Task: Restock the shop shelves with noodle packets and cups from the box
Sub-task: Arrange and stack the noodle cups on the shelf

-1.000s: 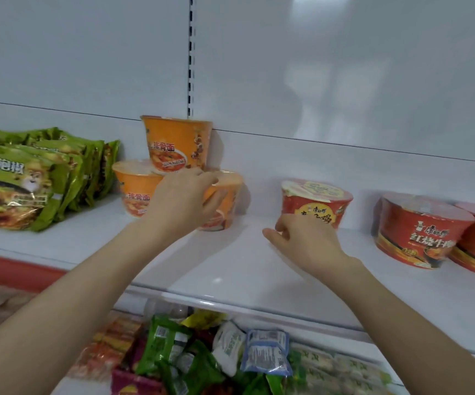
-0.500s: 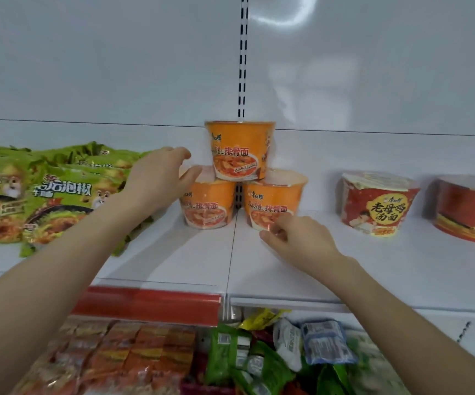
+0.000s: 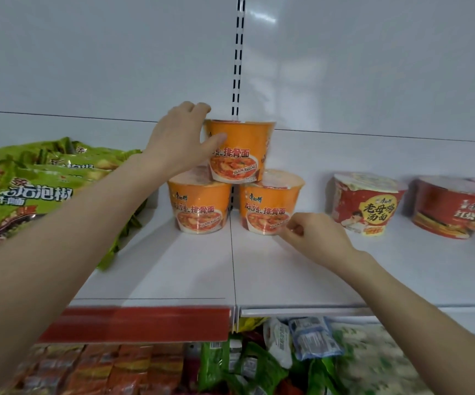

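Three orange noodle cups form a small pyramid on the white shelf [image 3: 287, 275]. The top cup [image 3: 243, 151] stands on the lower left cup [image 3: 200, 208] and the lower right cup [image 3: 269, 208]. My left hand [image 3: 179, 141] holds the top cup by its left side, thumb across the front and fingers over the rim. My right hand [image 3: 316, 238] sits at the base of the lower right cup, its curled fingers touching the cup's lower right edge. The box is out of view.
Green noodle packets [image 3: 34, 189] lie stacked at the left of the shelf. A red and white bowl [image 3: 368, 202] and red bowls [image 3: 453, 206] stand at the right. Below the red price strip [image 3: 139, 323], a lower shelf holds orange packets [image 3: 102, 369] and mixed green packets [image 3: 247, 363].
My left hand rose from beside the lower left cup to the top cup's left side. My right hand stayed at the lower right cup's base. The view shifted left.
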